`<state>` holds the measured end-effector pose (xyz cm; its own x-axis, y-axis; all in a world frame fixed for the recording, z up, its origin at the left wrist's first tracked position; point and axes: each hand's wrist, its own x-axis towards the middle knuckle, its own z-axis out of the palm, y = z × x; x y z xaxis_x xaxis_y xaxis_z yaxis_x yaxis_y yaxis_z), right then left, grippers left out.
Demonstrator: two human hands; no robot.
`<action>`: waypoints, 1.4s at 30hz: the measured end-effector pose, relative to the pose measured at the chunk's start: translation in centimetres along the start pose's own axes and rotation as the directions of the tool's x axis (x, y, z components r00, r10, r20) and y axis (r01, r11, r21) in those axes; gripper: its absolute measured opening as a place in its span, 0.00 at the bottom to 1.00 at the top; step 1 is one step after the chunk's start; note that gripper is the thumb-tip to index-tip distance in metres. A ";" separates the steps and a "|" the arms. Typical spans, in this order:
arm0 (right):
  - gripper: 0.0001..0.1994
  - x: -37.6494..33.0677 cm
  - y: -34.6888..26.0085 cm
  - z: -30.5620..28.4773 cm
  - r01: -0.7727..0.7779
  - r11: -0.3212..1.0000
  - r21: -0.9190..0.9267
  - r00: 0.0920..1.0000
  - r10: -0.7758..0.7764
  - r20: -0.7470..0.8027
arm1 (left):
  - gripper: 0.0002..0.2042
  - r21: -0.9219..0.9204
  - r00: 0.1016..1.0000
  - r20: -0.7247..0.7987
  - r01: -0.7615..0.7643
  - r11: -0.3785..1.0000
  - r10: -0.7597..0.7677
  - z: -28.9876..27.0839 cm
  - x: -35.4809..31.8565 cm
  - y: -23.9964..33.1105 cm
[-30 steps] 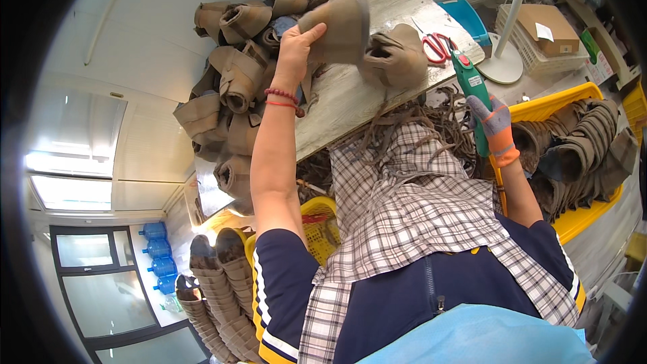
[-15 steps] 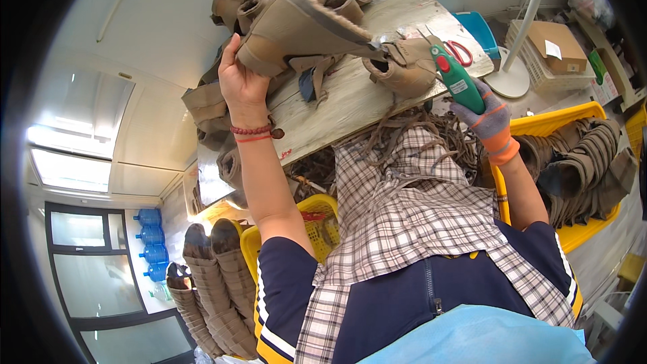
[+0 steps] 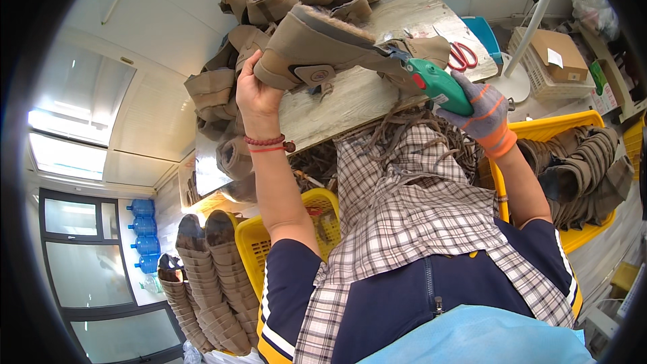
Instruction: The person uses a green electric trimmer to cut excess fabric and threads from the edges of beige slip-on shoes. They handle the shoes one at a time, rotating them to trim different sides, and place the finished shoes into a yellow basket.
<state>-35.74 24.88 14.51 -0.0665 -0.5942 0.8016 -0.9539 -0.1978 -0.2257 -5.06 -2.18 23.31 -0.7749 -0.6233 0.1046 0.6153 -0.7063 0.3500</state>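
Observation:
My bare left hand (image 3: 259, 98) grips a tan, fleece-lined shoe upper (image 3: 303, 50) by one end and holds it up over the table. A round emblem patch shows on its side. In my right hand (image 3: 482, 113), which wears a grey and orange glove, is a green handheld electric cutter (image 3: 445, 87) with a red button. Its blade end is at the narrow right end of the held upper; whether it is cutting in cannot be made out. Just behind the cutter's tip another tan upper (image 3: 431, 48) lies on the table.
Red-handled scissors (image 3: 462, 57) lie on the worn wooden table (image 3: 317, 118). Several uppers (image 3: 273, 7) crowd its far left. Dark strips (image 3: 445, 141) hang along the near edge and over my checked apron. A yellow crate (image 3: 586, 229) of stacked uppers stands at right, a yellow basket (image 3: 253, 243) at left.
The cutter has swung left and tilted, its tip now meeting the held upper's right end. My left hand has moved slightly right and down, and the upper has turned, showing its patch.

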 end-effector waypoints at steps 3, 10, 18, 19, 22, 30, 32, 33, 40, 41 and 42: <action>0.33 0.0 0.1 0.0 0.015 1.000 -0.017 0.999 -0.014 0.041 | 0.14 -0.043 0.999 -0.008 0.031 0.999 -0.031 -0.6 0.3 -0.3; 0.34 0.6 -0.7 0.6 0.007 0.998 0.062 1.000 -0.007 0.010 | 0.17 -0.090 0.999 -0.007 0.044 0.995 -0.045 -1.2 0.5 -1.5; 0.34 1.5 -1.1 0.5 -0.046 0.987 0.156 0.999 0.044 0.014 | 0.14 -0.031 0.999 -0.040 -0.008 0.999 0.007 1.0 0.2 -3.5; 0.34 1.7 -1.3 0.4 -0.051 0.984 0.171 0.999 0.049 0.014 | 0.14 -0.039 0.999 -0.042 -0.021 0.999 0.019 1.2 0.1 -3.5; 0.33 2.1 -1.5 0.2 -0.069 0.978 0.196 0.997 0.061 0.044 | 0.15 0.037 0.999 -0.030 -0.043 0.998 0.044 2.9 -0.4 -4.8; 0.33 2.5 -2.2 0.5 -0.201 0.911 0.361 0.979 0.169 0.117 | 0.18 0.197 0.973 0.109 -0.221 0.955 0.203 4.4 -1.2 -7.7; 0.32 2.5 -2.2 0.6 -0.264 0.879 0.396 0.963 0.217 0.159 | 0.19 0.299 0.956 0.135 -0.291 0.909 0.261 4.7 -1.4 -8.5; 0.32 2.6 -2.3 0.6 -0.276 0.865 0.419 0.960 0.229 0.160 | 0.19 0.375 0.944 0.149 -0.330 0.866 0.295 4.8 -1.5 -9.0; 0.30 3.4 -3.4 0.5 -0.335 0.785 0.521 0.942 0.283 0.181 | 0.20 0.607 0.941 0.219 -0.338 0.720 0.257 3.8 -1.7 -10.5; 0.30 3.5 -3.6 0.5 -0.333 0.772 0.541 0.943 0.284 0.174 | 0.20 0.654 0.933 0.252 -0.360 0.665 0.257 3.5 -1.6 -10.8; 0.30 3.6 -3.7 0.6 -0.348 0.757 0.553 0.937 0.299 0.180 | 0.20 0.697 0.924 0.284 -0.382 0.607 0.256 3.3 -1.7 -11.1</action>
<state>-32.25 23.04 17.90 -0.2953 -0.7561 0.5841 -0.5370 -0.3743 -0.7560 -11.08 7.83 22.32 -0.5998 -0.6611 0.4506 0.5690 0.0434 0.8212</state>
